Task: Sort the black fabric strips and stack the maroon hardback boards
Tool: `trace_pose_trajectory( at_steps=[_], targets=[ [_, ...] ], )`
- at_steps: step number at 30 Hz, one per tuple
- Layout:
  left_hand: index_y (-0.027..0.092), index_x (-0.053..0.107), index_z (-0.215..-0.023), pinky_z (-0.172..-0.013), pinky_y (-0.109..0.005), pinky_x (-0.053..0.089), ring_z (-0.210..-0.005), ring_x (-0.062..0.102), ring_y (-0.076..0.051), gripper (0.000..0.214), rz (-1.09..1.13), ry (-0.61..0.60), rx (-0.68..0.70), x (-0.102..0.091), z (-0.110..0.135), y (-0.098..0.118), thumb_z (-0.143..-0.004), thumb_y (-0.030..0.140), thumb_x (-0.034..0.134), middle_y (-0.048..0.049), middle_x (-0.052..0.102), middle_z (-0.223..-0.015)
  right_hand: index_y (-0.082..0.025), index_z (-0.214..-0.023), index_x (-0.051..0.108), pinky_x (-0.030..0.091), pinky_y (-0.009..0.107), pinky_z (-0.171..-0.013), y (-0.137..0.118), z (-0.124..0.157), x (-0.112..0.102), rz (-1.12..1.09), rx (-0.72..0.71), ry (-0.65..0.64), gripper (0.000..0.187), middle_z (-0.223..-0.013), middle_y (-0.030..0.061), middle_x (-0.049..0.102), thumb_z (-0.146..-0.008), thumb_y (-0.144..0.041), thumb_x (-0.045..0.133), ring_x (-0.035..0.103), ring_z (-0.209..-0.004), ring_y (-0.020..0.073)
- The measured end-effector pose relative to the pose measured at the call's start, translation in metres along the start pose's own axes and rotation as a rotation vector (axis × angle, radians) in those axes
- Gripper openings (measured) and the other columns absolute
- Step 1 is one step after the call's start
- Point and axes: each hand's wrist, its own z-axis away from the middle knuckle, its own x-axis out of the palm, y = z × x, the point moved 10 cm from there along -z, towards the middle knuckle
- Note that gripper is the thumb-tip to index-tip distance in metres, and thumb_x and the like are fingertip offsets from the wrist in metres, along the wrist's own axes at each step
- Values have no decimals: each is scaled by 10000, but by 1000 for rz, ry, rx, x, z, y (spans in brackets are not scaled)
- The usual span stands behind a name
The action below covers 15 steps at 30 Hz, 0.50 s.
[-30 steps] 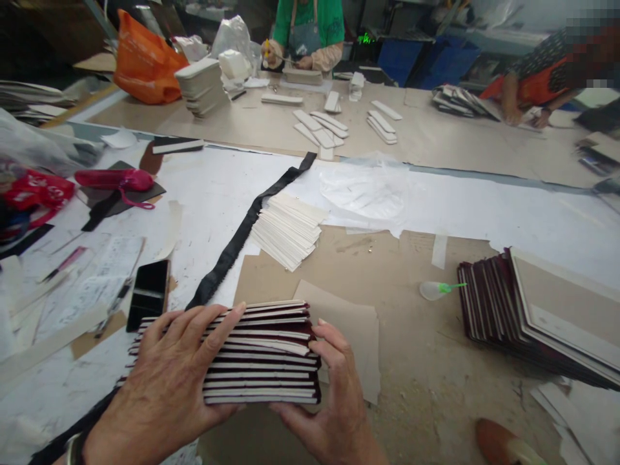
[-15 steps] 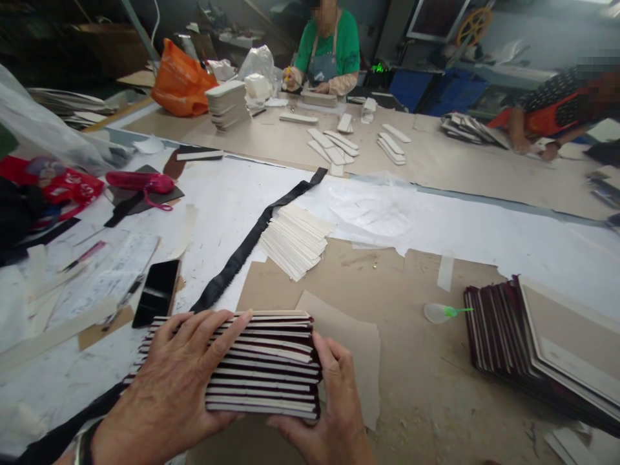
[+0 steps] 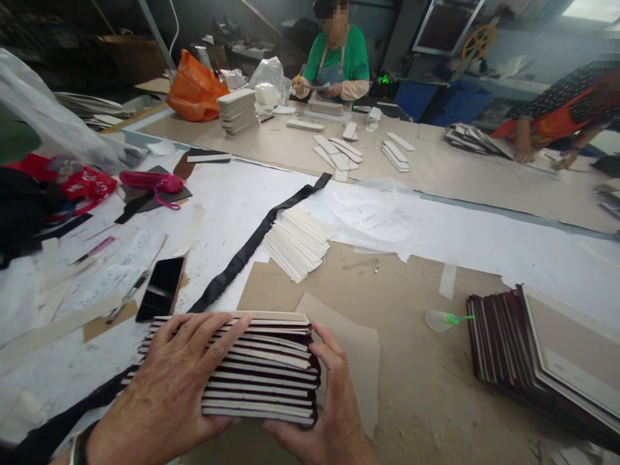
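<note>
Left hand (image 3: 167, 394) lies flat, fingers spread, on a stack of dark-red booklets (image 3: 266, 371); right hand (image 3: 334, 403) grips its three-o'clock edge.

Nothing here can be read — print on the paper sheets (image 3: 121, 265) and red bag (image 3: 82, 184) is too blurred.

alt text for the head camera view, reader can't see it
A fanned stack of dark red booklets is held at a table, left hand flat across its top, right hand clasping its right end. A phone, a black strip and white cards lie beyond.
</note>
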Motion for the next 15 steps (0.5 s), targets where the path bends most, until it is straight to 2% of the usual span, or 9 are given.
trace_pose_trajectory(
  at_steps=[9,13,15],
  targets=[
    [222,308,-1353,-1021,-479,200,-1106,437,-316,848,-2,21,36,4,14,7,-590,374,645,-99,491,-1215,-140,-1268,319,427,462,-954,3,16,3,-23,-76,85,785,-1266,183,417,-680,-539,651,399,-1224,323],
    [235,281,-1371,-1022,-511,200,-1127,421,-328,870,-2,-5,5,11,20,5,-573,325,617,-98,476,-1244,-161,-1273,339,444,464,-925,9,25,3,-29,-55,129,808,-1268,183,420,-662,-587,651,444,-1177,327],
    [237,279,-1378,-1020,-525,196,-1135,410,-338,874,-7,-17,14,14,23,5,-584,373,621,-101,464,-1264,-184,-1259,350,436,475,-931,12,27,4,-27,-42,130,715,-1252,171,443,-709,-546,630,452,-1172,320]
  ],
)
